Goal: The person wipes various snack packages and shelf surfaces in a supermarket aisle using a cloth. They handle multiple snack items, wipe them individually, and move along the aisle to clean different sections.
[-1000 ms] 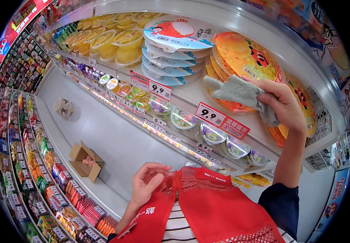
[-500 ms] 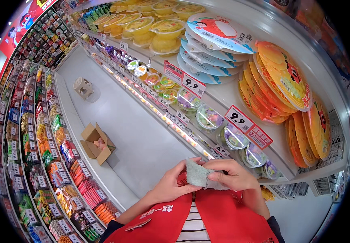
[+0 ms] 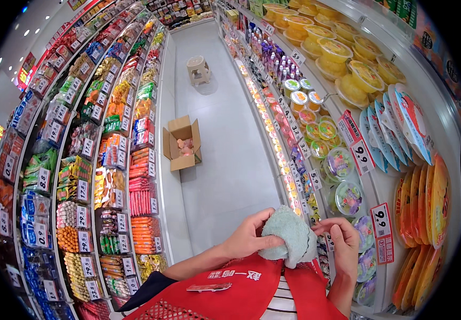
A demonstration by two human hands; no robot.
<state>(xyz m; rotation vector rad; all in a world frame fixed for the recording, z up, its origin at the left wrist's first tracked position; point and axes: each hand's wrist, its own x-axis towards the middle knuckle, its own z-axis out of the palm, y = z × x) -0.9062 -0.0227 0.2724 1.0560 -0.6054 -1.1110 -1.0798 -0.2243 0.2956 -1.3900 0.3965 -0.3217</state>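
A pale green cloth [image 3: 288, 234], crumpled and folded over, is held up in front of my red apron [image 3: 230, 288]. My left hand [image 3: 249, 236] grips it from the left, with the thumb across its front and the fingers partly behind. My right hand [image 3: 339, 242] is at the cloth's right edge, its fingers bent and its thumb apart from the fingertips. The fingertips reach the cloth's rim, but no firm grip shows. Part of the cloth hangs down between my hands.
Sloping candy shelves [image 3: 115, 176] with price tags line the left. On the right, a shelf holds jelly cups [image 3: 347, 198], yellow fruit tubs [image 3: 366, 77] and orange round packs [image 3: 422, 205]. An open cardboard box [image 3: 182, 143] and a beige stool [image 3: 198, 71] stand on the aisle floor.
My view has turned toward the aisle, away from the right shelf. My right hand has loosened from the cloth and moved to its edge; the left keeps holding it.
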